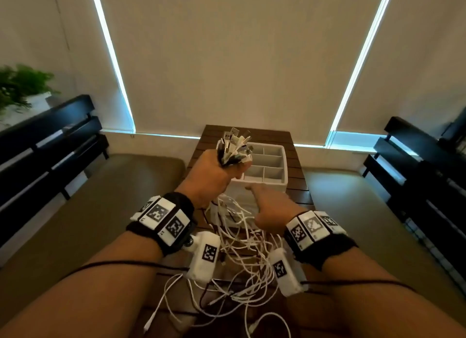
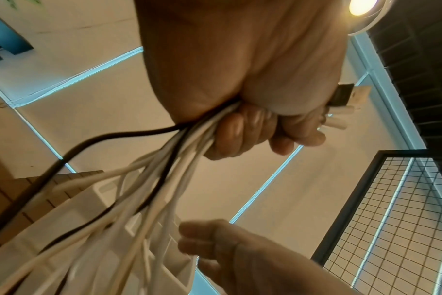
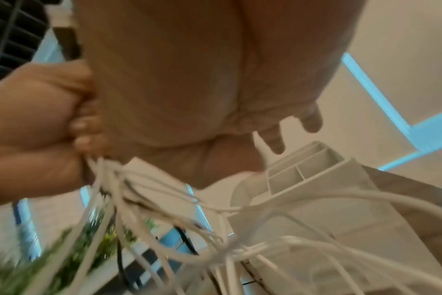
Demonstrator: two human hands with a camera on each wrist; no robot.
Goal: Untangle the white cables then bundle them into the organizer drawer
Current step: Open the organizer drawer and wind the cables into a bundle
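Head view shows the left hand (image 1: 214, 175) raised in a tight fist just in front of the white organizer drawer (image 1: 262, 168), clutching a thick bunch of cables (image 1: 242, 234) near their plug ends, so that the connectors (image 1: 234, 143) fan upward out of the top of the fist and overlap the drawer's near-left corner. Below the fist the white cables, with at least one dark one among them, hang down and spread into a loose tangle on the wooden table (image 1: 300, 186), on the side of the drawer nearest the person. From the left wrist view the fingers (image 2: 242, 129) are curled hard around the bundle, thumb wrapped over it. The right hand (image 1: 272, 209) hovers over the tangle, just at the drawer's near wall, fingers stretched forward and relaxed, gripping nothing; its fingertips point at the drawer's front rim, though I cannot tell whether they touch it. The drawer sits on the table, its divided compartments (image 1: 268, 161) facing up.
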